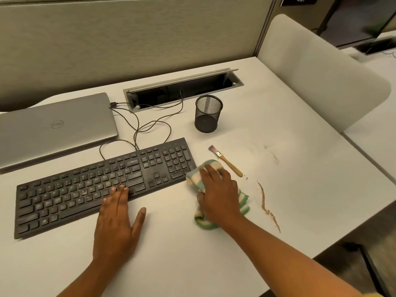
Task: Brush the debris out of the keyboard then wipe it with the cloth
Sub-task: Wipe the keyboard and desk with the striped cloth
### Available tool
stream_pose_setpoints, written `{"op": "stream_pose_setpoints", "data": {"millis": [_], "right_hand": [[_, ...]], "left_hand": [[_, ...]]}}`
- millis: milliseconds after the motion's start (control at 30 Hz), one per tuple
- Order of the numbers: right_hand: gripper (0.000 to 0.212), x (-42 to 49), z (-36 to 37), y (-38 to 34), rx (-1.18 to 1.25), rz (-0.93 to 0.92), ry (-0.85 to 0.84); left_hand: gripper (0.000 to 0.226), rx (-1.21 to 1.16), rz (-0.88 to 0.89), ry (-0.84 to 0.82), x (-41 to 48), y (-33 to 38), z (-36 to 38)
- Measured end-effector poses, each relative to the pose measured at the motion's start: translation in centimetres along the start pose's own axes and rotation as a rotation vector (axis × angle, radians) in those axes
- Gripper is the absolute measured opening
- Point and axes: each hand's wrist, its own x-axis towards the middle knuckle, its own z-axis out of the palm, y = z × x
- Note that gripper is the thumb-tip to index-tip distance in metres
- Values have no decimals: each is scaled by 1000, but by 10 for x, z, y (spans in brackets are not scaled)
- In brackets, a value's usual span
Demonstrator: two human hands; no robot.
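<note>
A black wired keyboard (102, 183) lies on the white desk, dusty on its keys. My left hand (119, 217) rests flat at its front edge, straight fingertips on the lower keys. Just right of the keyboard lies a green and cream striped cloth (214, 168), bunched up. My right hand (218, 191) lies on top of the cloth with fingers spread over it and the thumb at its near side. A small wooden-handled brush (226, 160) lies on the desk just beyond the cloth, apart from both hands.
A shut grey laptop (53, 127) sits behind the keyboard at left. A black mesh pen cup (206, 114) stands behind the brush. Cables (150, 125) run to an open cable tray (182, 91). A brown line of debris (266, 206) lies on the desk at right.
</note>
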Motion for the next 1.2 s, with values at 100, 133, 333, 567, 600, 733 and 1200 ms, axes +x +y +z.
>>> {"op": "stream_pose_setpoints", "data": {"millis": [100,133,333,567,600,733,1200], "right_hand": [[64,21,-3,-8,43,7,-40],[64,28,-5,-10,55,1,-49],[61,32,-22,-1,234,4,-36],[63,14,-43,40,288,247,34],[63,15,-44,42,277,255,19],[55,18,-38,44,194,244,-23],[62,41,-28,37,104,198,-10]], "left_hand": [[78,-11,3,7,0,1,0],[78,-9,2,7,1,1,-1],[80,-13,-20,-24,0,-1,1],[85,-18,3,30,9,1,-7],[88,-10,7,39,19,-1,-11],[109,63,-4,-94,82,-11,-31],[136,197,80,-277,127,-24,-52]]}}
